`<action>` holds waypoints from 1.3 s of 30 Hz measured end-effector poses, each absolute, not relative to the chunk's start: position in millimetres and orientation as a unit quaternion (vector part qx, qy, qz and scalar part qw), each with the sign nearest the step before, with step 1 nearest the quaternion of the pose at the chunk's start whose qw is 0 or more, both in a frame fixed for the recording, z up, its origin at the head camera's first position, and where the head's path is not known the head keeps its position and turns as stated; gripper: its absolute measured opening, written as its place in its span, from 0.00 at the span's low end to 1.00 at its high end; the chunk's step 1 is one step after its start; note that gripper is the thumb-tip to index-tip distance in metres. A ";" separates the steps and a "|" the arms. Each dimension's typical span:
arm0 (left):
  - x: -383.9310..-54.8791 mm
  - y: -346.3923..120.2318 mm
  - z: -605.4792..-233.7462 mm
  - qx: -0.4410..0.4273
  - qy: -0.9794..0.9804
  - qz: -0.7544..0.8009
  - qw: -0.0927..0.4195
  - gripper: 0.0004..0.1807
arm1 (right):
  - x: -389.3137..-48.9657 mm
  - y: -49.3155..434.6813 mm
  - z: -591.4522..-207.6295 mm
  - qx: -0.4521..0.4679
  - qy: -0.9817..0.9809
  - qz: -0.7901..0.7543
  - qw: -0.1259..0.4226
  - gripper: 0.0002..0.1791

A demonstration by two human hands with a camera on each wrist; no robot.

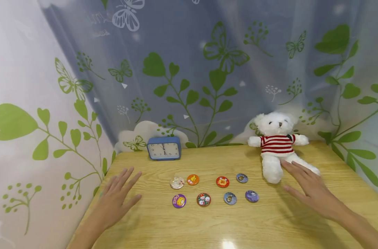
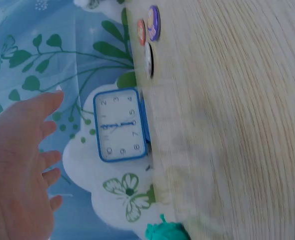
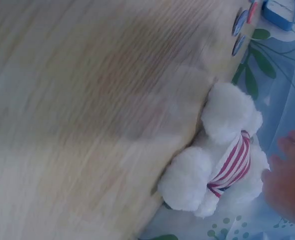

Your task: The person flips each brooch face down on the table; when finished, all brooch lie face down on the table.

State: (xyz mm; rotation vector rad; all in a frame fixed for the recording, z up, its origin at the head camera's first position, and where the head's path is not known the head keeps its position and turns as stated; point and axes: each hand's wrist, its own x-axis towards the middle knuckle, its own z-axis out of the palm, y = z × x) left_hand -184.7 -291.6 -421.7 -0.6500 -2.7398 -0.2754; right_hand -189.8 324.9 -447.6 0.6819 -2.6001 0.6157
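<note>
My left hand (image 1: 115, 197) is held over the left side of the table, fingers spread and nothing in it. On the right, my right hand (image 1: 311, 190) is outstretched too, its fingertips overlapping the leg of a white teddy bear (image 1: 277, 143) in the head view. The bear sits upright in a red-and-white striped shirt. Between the hands, several round badges lie in two rows, among them an orange badge (image 1: 193, 180), a red badge (image 1: 222, 182), a purple badge (image 1: 179, 200) and a blue badge (image 1: 252, 196). A blue alarm clock (image 1: 164, 148) stands behind them.
A teal-green object (image 2: 167, 231) shows at the bottom of the left wrist view, mostly hidden behind the left hand in the head view. The wooden table (image 1: 182, 228) meets a curtain (image 1: 189, 69) printed with leaves and butterflies at its back and sides.
</note>
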 end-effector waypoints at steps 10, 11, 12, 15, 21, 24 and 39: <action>-191.2 -264.7 -421.0 -0.255 -0.939 -0.190 0.134 0.35 | -178.3 309.6 -445.0 0.181 -0.906 0.380 0.037 0.29; -191.9 -261.5 -421.1 -0.258 -0.936 -0.198 0.132 0.35 | -178.1 308.7 -445.3 0.178 -0.904 0.388 0.031 0.28; -192.5 -258.2 -421.0 -0.261 -0.934 -0.207 0.129 0.35 | -177.8 307.8 -446.1 0.175 -0.900 0.398 0.026 0.27; -194.2 -247.8 -421.2 -0.267 -0.926 -0.241 0.110 0.35 | -178.6 305.6 -449.3 0.174 -0.881 0.440 0.012 0.25; -193.2 -222.2 -420.6 -0.268 -0.903 -0.334 0.029 0.33 | -178.3 305.3 -461.0 0.145 -0.812 0.562 -0.060 0.27; -193.3 -205.5 -420.3 -0.262 -0.890 -0.374 -0.007 0.32 | -177.1 307.7 -468.8 0.120 -0.762 0.626 -0.110 0.23; -200.9 -107.2 -431.2 -0.268 -0.819 -0.499 -0.090 0.27 | -184.2 290.6 -479.1 0.116 -0.654 0.723 -0.190 0.21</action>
